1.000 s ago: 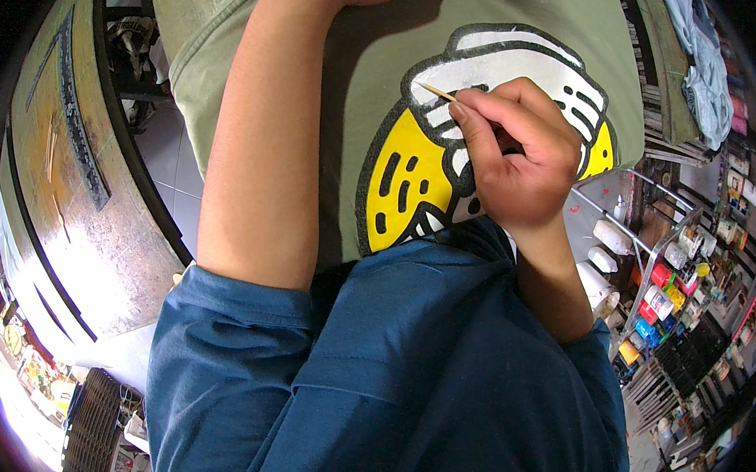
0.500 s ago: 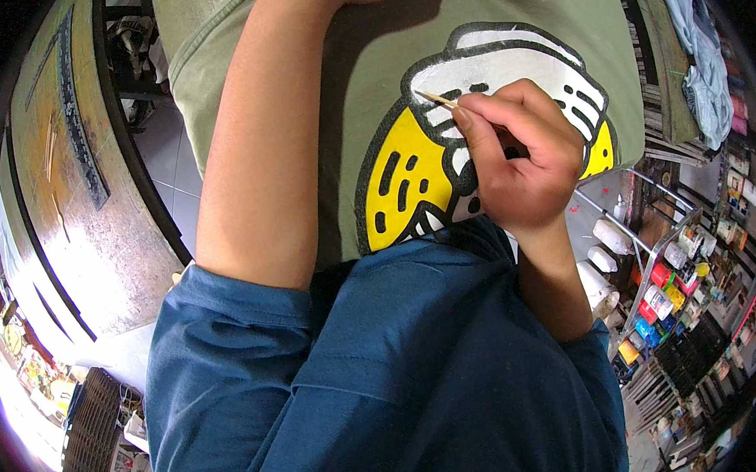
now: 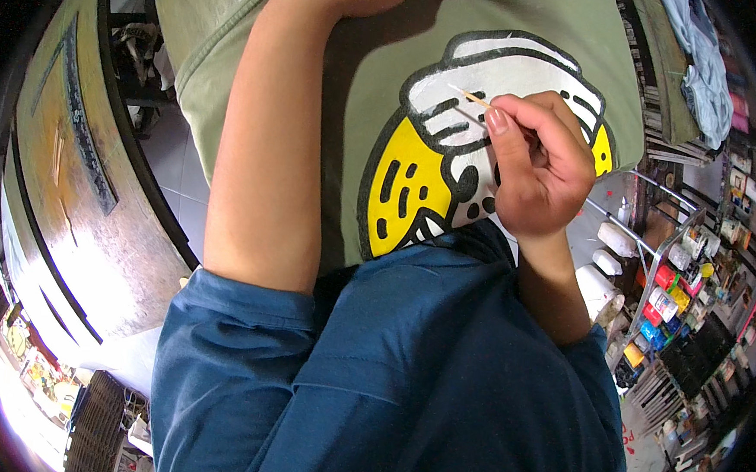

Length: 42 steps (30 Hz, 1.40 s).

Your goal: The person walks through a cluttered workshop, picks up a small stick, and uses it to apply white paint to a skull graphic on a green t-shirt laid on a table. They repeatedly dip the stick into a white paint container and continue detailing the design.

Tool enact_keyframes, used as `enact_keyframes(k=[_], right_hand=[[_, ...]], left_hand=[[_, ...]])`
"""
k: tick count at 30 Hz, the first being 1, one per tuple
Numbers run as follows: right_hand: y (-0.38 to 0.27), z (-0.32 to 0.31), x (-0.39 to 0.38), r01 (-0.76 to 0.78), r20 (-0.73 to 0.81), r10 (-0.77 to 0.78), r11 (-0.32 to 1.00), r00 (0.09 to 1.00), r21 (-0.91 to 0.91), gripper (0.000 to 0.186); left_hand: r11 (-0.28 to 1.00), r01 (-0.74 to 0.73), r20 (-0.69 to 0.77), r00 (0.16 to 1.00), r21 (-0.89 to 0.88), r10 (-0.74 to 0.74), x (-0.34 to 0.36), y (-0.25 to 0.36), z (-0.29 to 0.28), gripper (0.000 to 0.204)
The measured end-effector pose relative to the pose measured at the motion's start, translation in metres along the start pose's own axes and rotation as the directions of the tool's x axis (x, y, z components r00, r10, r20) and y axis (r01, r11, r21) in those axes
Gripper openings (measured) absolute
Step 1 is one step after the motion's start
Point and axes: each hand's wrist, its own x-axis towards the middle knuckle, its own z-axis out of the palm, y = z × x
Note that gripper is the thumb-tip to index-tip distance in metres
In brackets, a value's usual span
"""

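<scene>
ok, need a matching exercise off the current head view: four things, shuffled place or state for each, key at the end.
Things:
1. Thin pale wooden stick
2. Olive-green fabric
3. Long dark flat strip
4. Crumpled light-blue cloth

Places or states:
A. Lying on the brown, worn-looking table at the picture's left
B. Near the picture's upper right edge
C. Held between thumb and fingers of the right hand
D. Bears the yellow, white and black print

Pairs: 1-C, 2-D, 3-A, 4-B
</scene>
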Motion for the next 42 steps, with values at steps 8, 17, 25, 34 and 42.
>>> enact_keyframes(k=[8, 17, 25, 34, 42], right_hand=[[-0.015, -0.009, -0.002, 0.038, 0.069, -0.029, 0.991, 0.997, -0.129, 0.011], [-0.007, -0.005, -0.023, 0.181, 0.1, -0.169, 0.975, 0.981, -0.13, 0.022], [-0.007, -0.005, -0.023, 0.267, 0.17, -0.233, 0.94, 0.957, -0.214, 0.024], [-0.007, -0.004, -0.022, 0.275, 0.181, -0.234, 0.928, 0.955, -0.252, 0.024], [-0.007, -0.003, -0.021, 0.303, 0.194, -0.254, 0.909, 0.947, -0.285, 0.017]], left_hand=[[0.997, -0.043, -0.012, 0.999, -0.068, 0.042, 0.002, -0.009, 0.002, 0.021], [0.989, 0.025, 0.029, 0.999, -0.147, -0.021, 0.0, -0.004, 0.002, 0.02], [0.99, 0.073, 0.029, 0.997, -0.117, -0.07, -0.002, 0.003, -0.002, 0.02], [0.984, 0.146, 0.074, 0.988, -0.1, -0.139, 0.0, 0.012, -0.006, 0.022], [0.993, 0.077, 0.018, 0.997, -0.086, -0.076, -0.01, 0.015, -0.003, 0.021]])
